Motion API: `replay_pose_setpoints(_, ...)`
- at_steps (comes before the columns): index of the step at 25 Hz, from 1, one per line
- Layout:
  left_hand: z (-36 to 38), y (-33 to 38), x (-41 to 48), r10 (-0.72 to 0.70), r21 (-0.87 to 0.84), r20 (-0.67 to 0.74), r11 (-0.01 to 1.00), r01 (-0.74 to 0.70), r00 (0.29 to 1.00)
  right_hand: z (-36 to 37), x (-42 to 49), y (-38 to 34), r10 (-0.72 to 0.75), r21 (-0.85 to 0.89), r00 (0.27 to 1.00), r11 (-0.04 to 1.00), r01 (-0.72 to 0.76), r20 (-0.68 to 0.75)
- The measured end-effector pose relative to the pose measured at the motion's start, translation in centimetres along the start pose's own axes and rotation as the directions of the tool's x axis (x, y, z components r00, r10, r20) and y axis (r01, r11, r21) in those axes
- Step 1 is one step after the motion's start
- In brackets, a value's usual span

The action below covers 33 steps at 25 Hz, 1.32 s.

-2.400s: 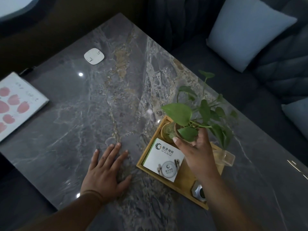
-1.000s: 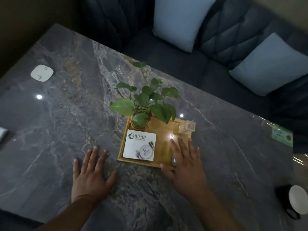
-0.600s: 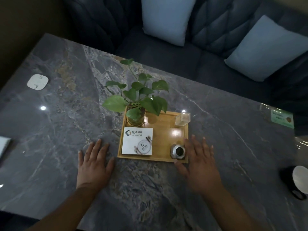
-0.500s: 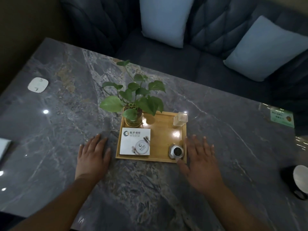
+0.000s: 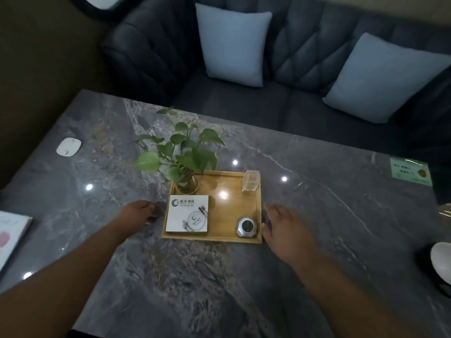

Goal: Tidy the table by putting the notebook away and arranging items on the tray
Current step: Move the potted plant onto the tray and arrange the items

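A wooden tray (image 5: 228, 206) lies mid-table. On it stand a leafy plant in a glass vase (image 5: 186, 184) at the back left, a white printed box (image 5: 188, 214) at the front left, a small clear container (image 5: 251, 181) at the back right and a silver hexagonal object (image 5: 246, 226) at the front right. My left hand (image 5: 139, 212) rests just left of the tray, fingers bent, a small gap between them. My right hand (image 5: 280, 225) lies at the tray's right edge, fingers spread, holding nothing. The white notebook with pink shapes (image 5: 9, 232) lies at the table's left edge.
A white square puck (image 5: 68, 147) sits far left on the marble table (image 5: 317, 215). A green card (image 5: 411, 171) lies at the right, and a white cup on a dark base (image 5: 441, 262) at the right edge. Behind the table is a dark sofa with pale blue cushions (image 5: 234, 45).
My right hand has let go of the plant and come down beside the tray's right edge. My left hand has slid toward the tray's left side, its fingers now bent.
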<state>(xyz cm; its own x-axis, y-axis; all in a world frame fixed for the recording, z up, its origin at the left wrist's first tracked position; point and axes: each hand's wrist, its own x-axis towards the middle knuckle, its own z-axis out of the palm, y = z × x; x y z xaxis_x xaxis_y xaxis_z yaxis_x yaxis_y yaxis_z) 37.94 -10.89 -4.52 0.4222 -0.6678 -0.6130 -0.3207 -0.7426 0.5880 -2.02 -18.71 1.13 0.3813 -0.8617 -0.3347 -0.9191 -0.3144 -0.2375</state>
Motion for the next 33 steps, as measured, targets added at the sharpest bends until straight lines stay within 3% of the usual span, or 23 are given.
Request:
replay_pose_setpoints(5, 0.9, 1.8, -0.2, -0.036, -0.117, 0.045, 0.992, 0.041, 0.998, 0.2, 1.2, 0.3, 0.048, 0.174, 0.998, 0.983, -0.056, 0.049)
replay_pose_setpoints(14, 0.0, 3.0, 4.0, 0.014, 0.083, 0.155, 0.996, -0.027, 0.988, 1.3, 5.7, -0.8, 0.354, 0.452, 0.927, 0.812, -0.369, 0.120)
replay_pose_setpoints(18, -0.4, 4.8, 5.6, 0.080, 0.153, 0.244, 0.981, -0.120, 0.966, 1.3, 7.4, -1.2, 0.421, 0.390, 0.894, 0.805, -0.446, 0.154)
replay_pose_setpoints(21, -0.5, 5.8, 6.6, 0.037, 0.286, 0.339, 0.948, -0.140, 0.940, 0.9, 8.7, -1.5, 0.432, 0.304, 0.883, 0.829, -0.470, 0.185)
replay_pose_setpoints(24, -0.4, 6.2, 7.5, 0.034, 0.384, 0.418, 0.899, -0.210, 0.908, 0.6, 9.5, -1.8, 0.411, 0.203, 0.887, 0.869, -0.451, 0.211)
replay_pose_setpoints(28, -0.2, 6.6, 8.6, 0.009, 0.375, 0.517, 0.896, -0.237, 0.856, 0.6, 10.3, -1.9, 0.385, 0.136, 0.890, 0.895, -0.424, 0.246)
replay_pose_setpoints(33, -0.2, 6.2, 10.3, 0.033, 0.438, 0.529, 0.845, -0.307, 0.848, 0.6, 10.6, -1.6, 0.322, 0.120, 0.906, 0.923, -0.365, 0.275)
